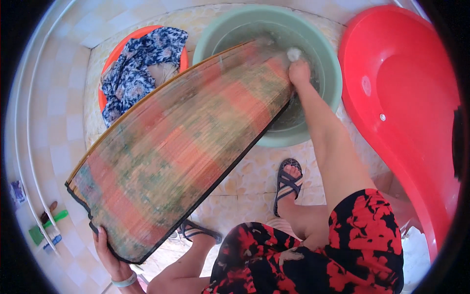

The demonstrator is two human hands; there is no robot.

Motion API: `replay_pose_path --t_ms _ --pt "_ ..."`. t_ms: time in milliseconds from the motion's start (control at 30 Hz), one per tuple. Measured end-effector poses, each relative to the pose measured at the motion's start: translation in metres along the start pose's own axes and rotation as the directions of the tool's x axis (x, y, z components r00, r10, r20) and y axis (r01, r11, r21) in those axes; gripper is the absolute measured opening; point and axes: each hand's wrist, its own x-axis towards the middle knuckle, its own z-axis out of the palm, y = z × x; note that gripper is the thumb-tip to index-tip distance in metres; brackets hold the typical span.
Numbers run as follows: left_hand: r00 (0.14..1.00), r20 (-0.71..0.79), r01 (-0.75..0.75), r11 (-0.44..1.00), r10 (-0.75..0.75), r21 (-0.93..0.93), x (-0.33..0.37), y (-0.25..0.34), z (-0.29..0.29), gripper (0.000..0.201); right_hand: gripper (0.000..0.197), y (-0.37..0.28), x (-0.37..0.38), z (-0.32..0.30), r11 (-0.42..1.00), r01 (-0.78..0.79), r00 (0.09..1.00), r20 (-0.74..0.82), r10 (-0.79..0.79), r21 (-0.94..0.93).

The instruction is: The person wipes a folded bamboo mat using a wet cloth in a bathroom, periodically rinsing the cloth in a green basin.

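A long woven slatted mat (pixel 166 147) with faded red and green checks and a dark cloth border stretches aslant across the view. Its far end dips into a pale green basin (pixel 335 78) of water. My left hand (pixel 108 255), with a pale band on the wrist, grips the mat's near left corner, its fingertips at the edge. Over the basin, my right hand (pixel 299 73) is closed at the mat's far end. A small whitish, fluffy-looking ball (pixel 293 54) shows at its fingers; its exact kind is unclear.
Behind the mat, an orange basin (pixel 184 61) holds blue-and-white patterned cloth (pixel 129 81). A large red tub (pixel 406 93) stands on the right. Brushes (pixel 46 228) hang by pipes on the left wall. My sandalled feet (pixel 289 181) rest on the tiled floor.
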Motion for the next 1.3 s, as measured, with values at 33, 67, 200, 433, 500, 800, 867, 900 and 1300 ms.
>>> replay_pose_path --t_ms 33,67,200,433,500,800,867,900,1300 --pt "1.0 -0.014 -0.001 1.0 0.001 -0.003 0.0 0.002 -0.001 0.041 0.034 -0.003 -0.012 0.007 1.0 0.012 1.0 0.007 -0.012 0.002" --pt "1.0 -0.012 0.002 1.0 -0.002 -0.024 0.0 0.001 -0.002 0.041 0.034 -0.008 -0.028 0.009 0.993 0.063 0.992 -0.112 -0.051 0.104" --pt "1.0 -0.005 0.009 0.993 -0.01 -0.115 0.004 -0.003 0.0 0.037 0.025 -0.027 -0.1 -0.017 0.871 0.33 0.944 -0.126 -0.305 0.363" --pt "0.999 0.045 0.031 0.991 -0.026 -0.129 0.017 -0.007 -0.002 0.033 0.042 -0.107 -0.257 -0.056 0.509 0.757 0.597 -0.117 -0.793 0.409" --pt "0.995 0.095 0.055 0.992 -0.044 -0.117 0.019 -0.008 -0.007 0.033 0.045 -0.137 -0.297 -0.055 0.352 0.769 0.476 -0.11 -0.872 0.534" --pt "0.99 0.1 0.11 0.986 -0.098 -0.121 0.01 -0.005 -0.006 0.037 0.033 -0.149 -0.305 -0.07 0.044 0.817 0.158 -0.15 -0.976 0.576" --pt "0.993 0.069 0.1 0.989 -0.093 -0.11 0.009 -0.001 0.003 0.031 0.029 -0.117 -0.268 -0.075 0.234 0.706 0.358 -0.052 -0.932 0.668" --pt "0.994 0.044 0.102 0.988 -0.098 -0.113 0.008 -0.002 -0.001 0.031 0.054 -0.109 -0.253 -0.09 0.409 0.756 0.413 0.112 -0.904 0.511" --pt "0.992 0.001 0.123 0.982 -0.125 -0.143 0.004 0.001 -0.006 0.032 0.027 -0.025 -0.049 0.001 0.677 -0.101 0.86 -0.278 0.428 0.729"
